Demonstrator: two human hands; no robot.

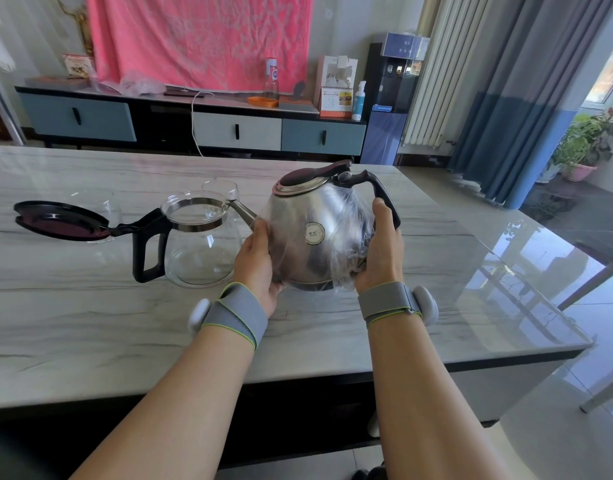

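Item: steel kettle (315, 233), sheathed in clear plastic film (350, 216), tilting at mid-tabletop (90, 323) beside glass jug (201, 251). Left hand (260, 258) and right hand (381, 251) are gripping its sides. Step: likely unwrapping. Next: pinching loose film, peeling it away.

kettle: steel kettle (315, 233), plastic-wrapped, held between left hand (258, 261) and right hand (381, 251)
left of it: glass pot (201, 251), lid open

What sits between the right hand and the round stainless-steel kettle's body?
Crinkled clear plastic film, wrapped round the stainless-steel kettle. The right hand grips the kettle through it, as the head view shows.
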